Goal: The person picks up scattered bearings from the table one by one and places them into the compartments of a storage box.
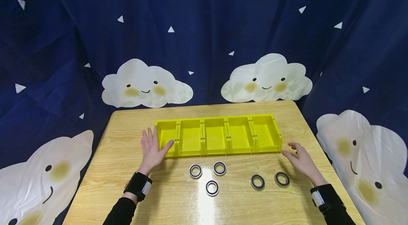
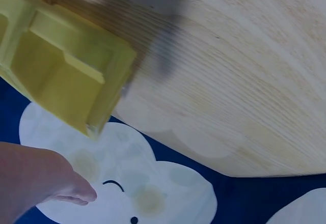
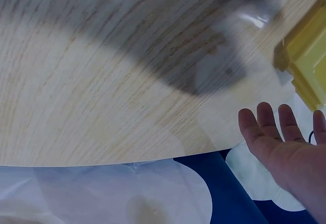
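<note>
A row of yellow open-topped bins (image 1: pixel 216 152) stands joined side by side across the table. My left hand (image 1: pixel 152 152) is at its left end, fingers straight and thumb spread over the end bin; contact cannot be told. Off the right end is my right hand (image 1: pixel 301 161), its fingers loosely bent and holding nothing. Three ball bearings, one of them a ring with a dark seal (image 1: pixel 195 176), lie in front of the bins near the middle. Two more bearings, including the rightmost bearing (image 1: pixel 282 185), lie close to my right hand.
Beneath everything is a light wooden table (image 1: pixel 124 136) with rounded far corners. Behind it and at both sides hangs a dark blue curtain (image 1: pixel 204 40) printed with clouds and white triangles. Black bands (image 1: pixel 139 186) are strapped round both wrists.
</note>
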### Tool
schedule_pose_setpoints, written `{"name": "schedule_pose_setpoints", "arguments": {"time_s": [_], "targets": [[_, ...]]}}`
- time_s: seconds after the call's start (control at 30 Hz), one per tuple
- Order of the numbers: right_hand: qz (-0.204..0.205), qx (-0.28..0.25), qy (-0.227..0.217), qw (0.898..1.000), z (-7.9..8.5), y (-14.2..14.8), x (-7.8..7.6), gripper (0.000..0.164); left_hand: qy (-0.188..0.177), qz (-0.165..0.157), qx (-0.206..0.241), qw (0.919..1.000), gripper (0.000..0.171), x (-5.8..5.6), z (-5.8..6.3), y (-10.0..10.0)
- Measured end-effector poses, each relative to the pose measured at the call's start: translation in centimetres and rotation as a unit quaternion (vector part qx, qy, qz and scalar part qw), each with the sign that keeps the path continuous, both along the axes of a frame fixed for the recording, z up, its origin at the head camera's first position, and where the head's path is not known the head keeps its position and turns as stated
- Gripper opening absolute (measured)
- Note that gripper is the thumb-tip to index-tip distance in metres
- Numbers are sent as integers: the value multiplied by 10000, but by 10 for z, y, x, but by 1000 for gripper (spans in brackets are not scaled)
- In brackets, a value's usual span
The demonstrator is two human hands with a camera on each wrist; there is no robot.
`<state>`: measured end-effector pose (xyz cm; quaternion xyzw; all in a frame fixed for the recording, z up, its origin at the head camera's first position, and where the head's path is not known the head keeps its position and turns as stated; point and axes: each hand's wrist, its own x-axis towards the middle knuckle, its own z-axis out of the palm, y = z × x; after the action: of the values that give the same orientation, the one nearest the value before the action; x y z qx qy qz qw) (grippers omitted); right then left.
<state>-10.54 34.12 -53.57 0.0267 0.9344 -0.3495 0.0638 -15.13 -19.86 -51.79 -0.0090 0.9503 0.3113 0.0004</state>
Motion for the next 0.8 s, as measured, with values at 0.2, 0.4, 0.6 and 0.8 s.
{"name": "schedule_pose_setpoints", "arguments": {"time_s": [0.2, 0.4, 0.6, 0.8], "targets": [[-13, 76, 87, 9999, -2, -1, 5, 64, 245, -206, 124, 9994, 98, 1, 1, 13], [-46, 183, 224, 9996, -9, -1, 10, 57, 192, -397, 148, 9989, 98, 3, 1, 23], [-2, 281, 409, 9988, -16, -1, 17, 52, 244, -480, 87, 9985, 99, 5, 1, 33], [65, 504, 490, 9975, -21, -2, 26, 49, 344, -625, 102, 9974, 98, 8, -1, 42]]}}
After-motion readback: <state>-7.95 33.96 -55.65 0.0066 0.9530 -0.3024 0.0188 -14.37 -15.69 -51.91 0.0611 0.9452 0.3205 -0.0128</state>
